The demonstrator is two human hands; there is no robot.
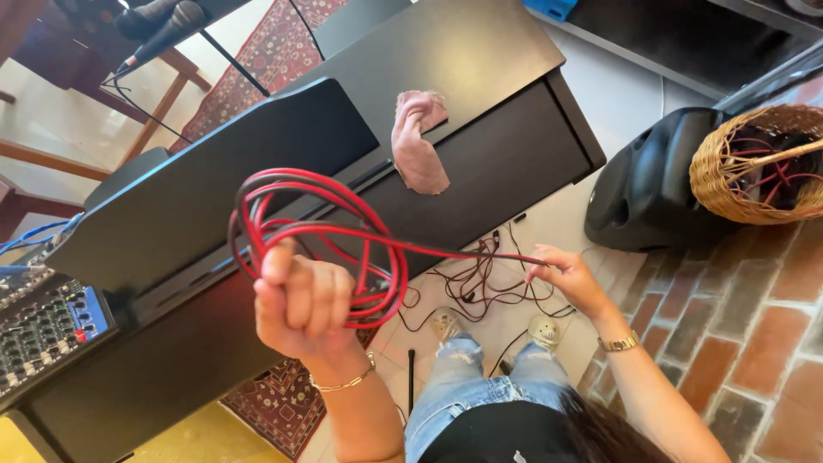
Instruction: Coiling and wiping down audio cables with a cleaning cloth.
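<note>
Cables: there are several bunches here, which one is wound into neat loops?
The red and black cable gripped in the left hand. The bunches on the floor and in the basket lie loose and tangled.

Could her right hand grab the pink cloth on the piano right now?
Probably not right away. The right hand is pinching the red and black cable, and the pink cloth lies up on the black piano, well apart from it. Nothing blocks the way, but she would likely have to drop the cable and lean in.

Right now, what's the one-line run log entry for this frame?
left hand: holds coiled red-and-black cable | right hand: pinches the cable's straight run | loose cable on floor | pink cloth on black piano
</note>
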